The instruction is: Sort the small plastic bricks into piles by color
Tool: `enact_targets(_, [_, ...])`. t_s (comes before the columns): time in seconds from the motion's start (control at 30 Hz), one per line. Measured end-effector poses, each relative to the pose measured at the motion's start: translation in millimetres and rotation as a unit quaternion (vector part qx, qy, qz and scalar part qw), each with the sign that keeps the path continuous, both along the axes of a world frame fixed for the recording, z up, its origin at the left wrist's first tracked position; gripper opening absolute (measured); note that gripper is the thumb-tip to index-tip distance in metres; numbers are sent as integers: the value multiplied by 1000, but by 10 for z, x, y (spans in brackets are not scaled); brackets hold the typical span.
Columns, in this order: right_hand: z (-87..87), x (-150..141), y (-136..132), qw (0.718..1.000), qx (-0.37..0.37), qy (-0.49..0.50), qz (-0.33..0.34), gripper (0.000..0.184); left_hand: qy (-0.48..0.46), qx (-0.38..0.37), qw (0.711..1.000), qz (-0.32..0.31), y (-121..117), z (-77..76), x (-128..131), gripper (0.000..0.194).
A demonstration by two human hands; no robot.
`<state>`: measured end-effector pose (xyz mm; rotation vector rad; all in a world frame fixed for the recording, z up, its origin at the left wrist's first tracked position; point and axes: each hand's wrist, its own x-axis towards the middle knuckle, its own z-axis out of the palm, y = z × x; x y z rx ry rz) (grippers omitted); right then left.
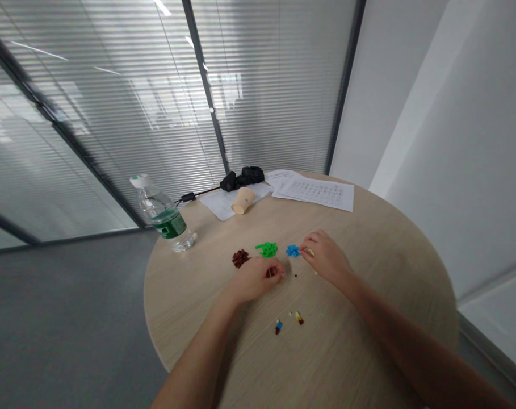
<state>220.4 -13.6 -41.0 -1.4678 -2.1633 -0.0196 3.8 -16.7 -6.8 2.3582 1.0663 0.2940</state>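
Note:
My left hand [260,276] rests low over the table with its fingers curled together; dark red bits show by the fingertips, but what they grip, if anything, is too small to tell. Beside it lie a dark reddish-brown pile of small pieces [240,258] and a bright green pile [268,250]. My right hand [324,257] has thumb and fingers pinched at the edge of a blue pile [292,250]. Pale yellow bits [310,251] show at those fingers, held or lying under them. Closer to me are a small blue-and-dark figure [279,326] and a yellow-and-brown one [299,318].
A water bottle [168,221] stands at the table's left edge. Toward the back, a beige paper cup [243,201] lies on its side on paper, near a black bundle [243,178] with a cord. Printed sheets [315,192] lie at the back right of the round table [368,238].

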Motion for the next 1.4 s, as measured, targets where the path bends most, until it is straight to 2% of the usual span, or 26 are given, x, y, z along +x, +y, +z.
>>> enact_targets(0.33, [-56,-61,67,1000,9,-22,-3,11,18,-1,1000,-19,13,-23,5,16])
enact_targets(0.5, [-81,-46,75,1000,23,-12,-4,9,11,-50,997,-58,-1,-27,23,14])
enact_targets(0.73, [-60,-26,63,1000,21,-4,-1,6,-10,-163,978,-127,-35,-35,7,15])
enact_targets(1.0, [32,-64,-23,999,38,25,16,6,27,-170,972,-159,-72,3,38,14])
enact_targets(1.17, [121,-108,-140,991,38,83,97,7,34,-184,967,-170,-67,-41,36,15])
enact_targets(1.3, [189,-164,-259,974,-55,77,207,9,31,-226,958,-176,-46,-36,-25,13])
enact_targets(1.4, [228,-210,-346,952,-144,54,265,8,42,-234,954,-181,-45,6,-62,15])
